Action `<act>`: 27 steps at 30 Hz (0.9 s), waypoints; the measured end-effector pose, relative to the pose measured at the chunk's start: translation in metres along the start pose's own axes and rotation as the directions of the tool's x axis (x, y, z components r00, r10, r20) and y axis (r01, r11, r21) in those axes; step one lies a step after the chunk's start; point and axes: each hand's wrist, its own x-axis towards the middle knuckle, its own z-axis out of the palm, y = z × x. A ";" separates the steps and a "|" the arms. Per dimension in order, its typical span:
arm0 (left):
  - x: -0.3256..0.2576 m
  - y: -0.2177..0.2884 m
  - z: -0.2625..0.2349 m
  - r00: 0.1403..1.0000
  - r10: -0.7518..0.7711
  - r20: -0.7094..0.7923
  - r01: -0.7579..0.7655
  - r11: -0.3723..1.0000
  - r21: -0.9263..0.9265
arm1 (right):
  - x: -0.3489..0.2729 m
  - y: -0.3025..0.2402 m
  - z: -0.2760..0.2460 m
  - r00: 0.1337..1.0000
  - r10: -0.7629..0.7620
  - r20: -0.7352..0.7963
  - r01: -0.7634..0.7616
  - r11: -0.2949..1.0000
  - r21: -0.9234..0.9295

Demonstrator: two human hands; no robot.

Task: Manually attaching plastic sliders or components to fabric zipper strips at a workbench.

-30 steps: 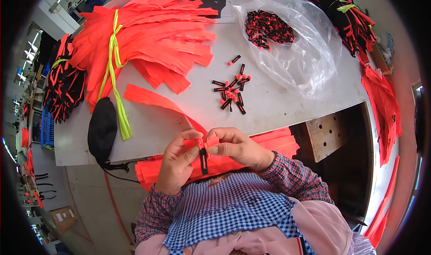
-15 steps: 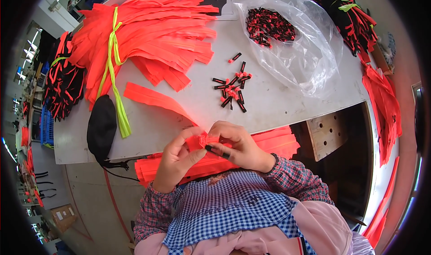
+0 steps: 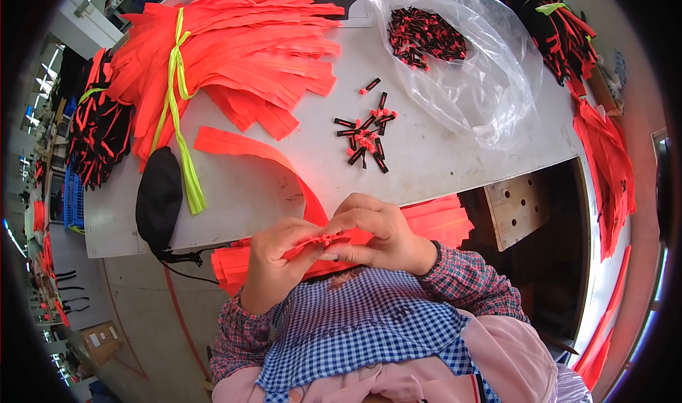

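Note:
A neon-orange zipper (image 3: 249, 146) trails across the grey table and curves down to my hands at the front edge. Its near end is pinched between the thumb and fingers of my left hand (image 3: 273, 261). My right hand (image 3: 380, 236) is closed at the same end, thumb and fingertips pressed on a small red zipper slider (image 3: 329, 239). Fingers hide most of the slider, and its black pull does not show. Beyond my hands lies a loose heap of zipper sliders (image 3: 366, 137) with black pulls; one more slider (image 3: 370, 85) sits apart from it.
A clear plastic bag (image 3: 490, 105) holds many sliders at the back right. A big zipper bundle (image 3: 234, 55), tied with a yellow strip (image 3: 177, 112), fills the back left. Beside it lies a black cloth pouch (image 3: 158, 197). More zippers (image 3: 440, 220) lie below the table edge.
My fingertips have drawn tighter together around the zipper end. The black pull seen at my right fingers is now hidden. The trailing zipper bends more steeply toward me.

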 end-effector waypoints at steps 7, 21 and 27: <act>-0.001 0.002 -0.002 0.998 -0.052 0.030 0.054 0.997 -0.061 | -0.001 -0.004 0.002 0.995 -0.098 0.002 0.098 0.992 -0.074; -0.002 -0.004 -0.002 0.998 -0.043 0.050 0.048 0.994 -0.100 | -0.005 -0.003 0.000 0.999 -0.003 0.052 -0.001 0.997 0.078; 0.000 -0.004 0.000 0.996 -0.058 0.064 0.063 0.995 -0.083 | -0.003 -0.003 -0.002 0.997 -0.003 0.072 -0.002 0.997 0.073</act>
